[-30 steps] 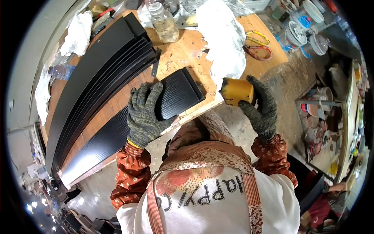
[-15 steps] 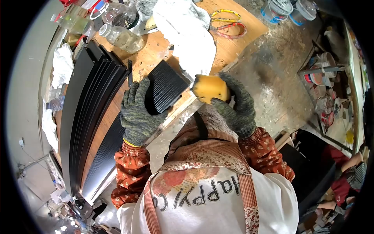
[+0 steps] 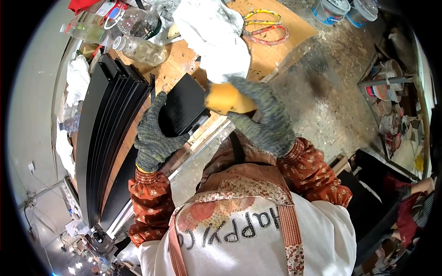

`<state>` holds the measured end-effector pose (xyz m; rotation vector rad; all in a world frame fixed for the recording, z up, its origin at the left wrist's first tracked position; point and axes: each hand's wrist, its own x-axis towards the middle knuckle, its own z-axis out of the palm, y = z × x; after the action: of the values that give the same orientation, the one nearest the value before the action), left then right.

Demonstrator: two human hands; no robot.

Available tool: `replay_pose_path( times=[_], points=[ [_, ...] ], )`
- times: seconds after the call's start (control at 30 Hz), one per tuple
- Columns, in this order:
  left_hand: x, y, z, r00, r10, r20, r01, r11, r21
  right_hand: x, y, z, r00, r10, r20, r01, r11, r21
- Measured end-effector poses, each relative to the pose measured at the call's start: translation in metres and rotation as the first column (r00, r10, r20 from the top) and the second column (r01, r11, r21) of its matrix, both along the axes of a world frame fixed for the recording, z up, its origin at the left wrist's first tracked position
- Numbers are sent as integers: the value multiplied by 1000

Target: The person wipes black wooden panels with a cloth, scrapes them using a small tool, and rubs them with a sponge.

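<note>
My left hand [image 3: 156, 133] grasps the black board [image 3: 184, 103] close to its end, fingers along one edge and thumb along the opposite edge. The board lies at the near edge of the wooden surface [image 3: 269, 54], straight ahead of me. My right hand [image 3: 267, 117] is closed around a yellow block [image 3: 224, 98], sponge-like in look, which is level with the board's right-hand end. I cannot tell whether block and board touch; the block is blurred.

Handling notes, in my judgement:
1. The left hand should press the board firmly, so that its end cannot pivot.
2. The left thumb should lie clear of the block.
3. The right hand should squeeze evenly; a hard pinch could distort a soft block and tilt its leading face.
4. The block should stay clear of the white cloth [image 3: 214, 41] just behind it, which could snag.

Count:
- Boards: one under my left hand; several more in the curved black stack [image 3: 103, 119] to the left, too tightly nested for me to count.
- Yellow blocks: one.
- Clear containers at the far left: three, namely a lidded jar [image 3: 149, 53], a jug [image 3: 138, 24] and a bottle [image 3: 87, 33].
- Cord loops [image 3: 262, 23]: two, one yellow, one red.
- Buckets [image 3: 330, 11] on the floor, upper right: two.
</note>
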<state>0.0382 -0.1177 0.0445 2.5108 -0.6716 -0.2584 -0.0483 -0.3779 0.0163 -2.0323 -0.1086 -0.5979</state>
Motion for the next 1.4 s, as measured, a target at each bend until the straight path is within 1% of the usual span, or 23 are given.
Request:
replay_pose_path(
  times=[0.03,0.13,0.17,0.27,0.3,0.4,0.5,0.53,0.6,0.67,0.7,0.73,0.77,0.87,0.9,0.97,1.03,1.1,1.2,1.27,1.33,1.37,1.4],
  points=[
    [0,1,-1,1000,4,-8,-4,1000,-10,-1,0,6,996,4,-87,-8,999,-44],
    [3,5,-6,999,-7,49,5,999,43,-3,-9,-6,995,-59,-81,56,998,-33],
    [2,6,-9,997,-14,77,8,997,77,-5,-11,-11,987,-94,-127,97,995,13],
    [1,11,-21,979,-49,199,41,998,44,-5,-8,3,994,-4,-111,19,991,132],
    [0,11,-22,985,-32,169,28,999,28,-3,-3,6,999,29,-30,-25,994,107],
    [0,9,-19,993,9,122,-9,1000,-5,1,-2,3,992,31,-125,-27,999,37],
    [-4,3,-15,992,43,118,-44,999,12,-4,-12,-7,979,-14,-202,45,988,149],
    [-6,1,-17,986,47,162,-54,998,42,-5,-14,-10,975,-20,-221,65,978,199],
    [-12,-4,-20,969,44,243,-72,992,108,-6,-13,-5,982,18,-190,2,994,105],
    [-18,-5,-21,933,13,360,-49,995,92,-1,-8,6,975,77,-207,-72,997,31],
    [-20,-5,-23,907,-2,421,-34,996,78,2,-6,4,971,65,-232,-80,995,-56],
    [-22,-3,-25,876,-15,481,-19,998,66,3,-6,-2,977,58,-206,-67,997,-37],
    [-23,0,-28,924,10,382,-28,999,43,5,-9,-8,982,52,-179,-56,998,-19],
    [-32,8,-25,946,4,325,-27,997,67,12,-16,-1,988,75,-138,-69,997,46],
    [-32,20,-30,941,-35,337,49,998,-34,14,-18,6,987,83,-141,-75,995,59],
    [-33,49,-18,968,-37,250,35,999,14,19,-19,19,985,63,-159,-59,998,28],
    [-39,98,-19,987,-24,162,14,998,64,27,-17,24,988,80,-129,-73,996,59],
    [-52,142,-13,991,28,128,-55,975,213,32,-11,30,987,98,-131,-85,991,102],
    [-65,185,-12,991,96,89,-121,932,342,34,0,29,969,137,-205,-81,962,260],
    [-68,188,-12,975,161,154,-212,883,418,34,9,25,963,177,-202,-86,916,392],
    [-59,186,1,965,258,52,-260,902,345,35,15,23,958,216,-191,-97,865,492],
    [-55,190,-1,968,251,24,-247,923,296,36,19,29,955,203,-217,-81,880,467],
    [-54,191,-1,964,265,24,-258,911,321,38,21,32,956,204,-212,-86,883,461]
  ],
)
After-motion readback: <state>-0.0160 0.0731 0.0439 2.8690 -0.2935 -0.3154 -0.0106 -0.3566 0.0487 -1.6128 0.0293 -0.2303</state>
